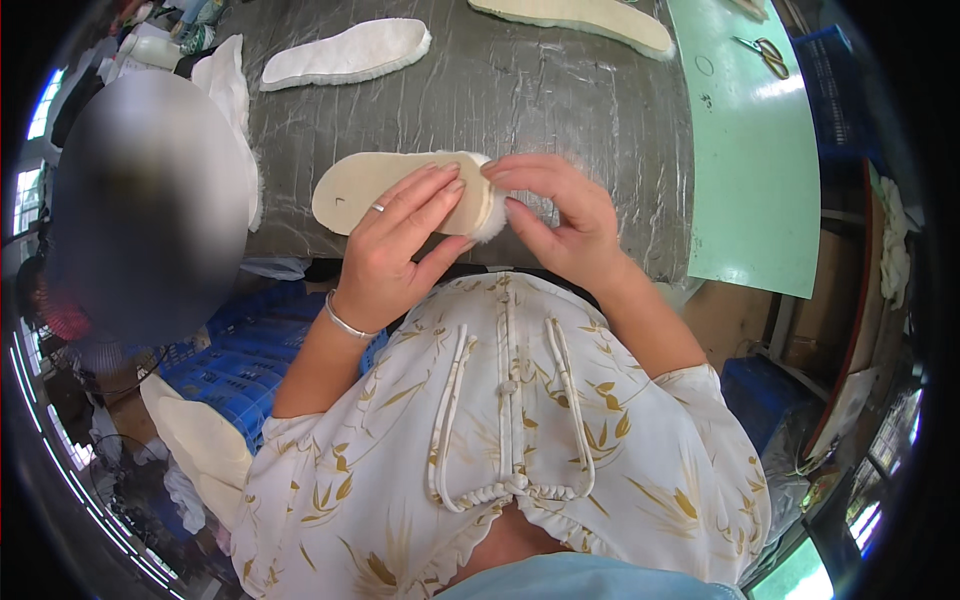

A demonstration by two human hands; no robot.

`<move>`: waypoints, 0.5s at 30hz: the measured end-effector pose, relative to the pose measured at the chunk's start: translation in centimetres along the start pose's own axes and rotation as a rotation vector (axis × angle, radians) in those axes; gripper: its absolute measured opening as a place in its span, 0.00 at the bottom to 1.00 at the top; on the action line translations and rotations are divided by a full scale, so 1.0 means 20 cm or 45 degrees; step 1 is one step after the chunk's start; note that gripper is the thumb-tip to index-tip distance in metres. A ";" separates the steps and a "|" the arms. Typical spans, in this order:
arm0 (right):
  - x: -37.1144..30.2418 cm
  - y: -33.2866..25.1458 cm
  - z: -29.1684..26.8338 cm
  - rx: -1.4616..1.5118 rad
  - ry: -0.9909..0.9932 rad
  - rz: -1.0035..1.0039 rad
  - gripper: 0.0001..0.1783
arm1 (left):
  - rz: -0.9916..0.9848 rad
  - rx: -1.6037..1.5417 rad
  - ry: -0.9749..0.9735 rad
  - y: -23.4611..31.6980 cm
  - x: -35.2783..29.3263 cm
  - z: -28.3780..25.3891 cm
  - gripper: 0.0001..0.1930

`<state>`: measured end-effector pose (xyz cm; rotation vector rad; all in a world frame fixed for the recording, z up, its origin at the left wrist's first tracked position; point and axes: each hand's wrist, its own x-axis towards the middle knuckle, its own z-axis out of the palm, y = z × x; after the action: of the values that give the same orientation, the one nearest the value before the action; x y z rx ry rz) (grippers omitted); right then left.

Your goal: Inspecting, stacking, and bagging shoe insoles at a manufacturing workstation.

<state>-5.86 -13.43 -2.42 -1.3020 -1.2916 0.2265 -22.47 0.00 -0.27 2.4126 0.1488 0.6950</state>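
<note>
Hands, left hand [395, 245] and right hand [560, 215], both grip one fleece insole [385, 190]; two more insoles [345, 55] lie beyond.

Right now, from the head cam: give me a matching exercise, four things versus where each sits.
Things:
1. beige insole
2. white fleece insole
3. scissors
4. blue crate

Places:
A. on the green surface at upper right
B. under the table edge at lower left
C. held between the left hand and right hand
D. lying alone on the grey table, upper left

Pairs: 1-C, 2-D, 3-A, 4-B
</note>
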 end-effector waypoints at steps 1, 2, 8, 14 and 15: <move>0.01 0.00 0.02 0.039 0.011 -0.014 0.17 | -0.018 0.039 0.012 0.00 -0.02 0.01 0.22; 0.02 0.00 0.04 0.080 0.020 -0.028 0.17 | -0.037 0.079 0.025 0.00 -0.03 0.01 0.21; -0.01 -0.05 0.14 0.594 -0.009 0.128 0.20 | 0.069 0.352 0.346 0.02 -0.18 0.02 0.20; 0.08 -0.08 0.20 0.525 -0.128 0.096 0.22 | -0.067 0.199 0.536 -0.04 -0.37 -0.05 0.17; 0.11 -0.07 0.20 0.445 -0.205 0.036 0.21 | -0.073 0.196 0.533 -0.04 -0.40 -0.06 0.18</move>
<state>-8.95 -9.93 -1.00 -1.0185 -1.3005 0.5609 -29.81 -0.80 -3.48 2.3617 0.4543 1.1923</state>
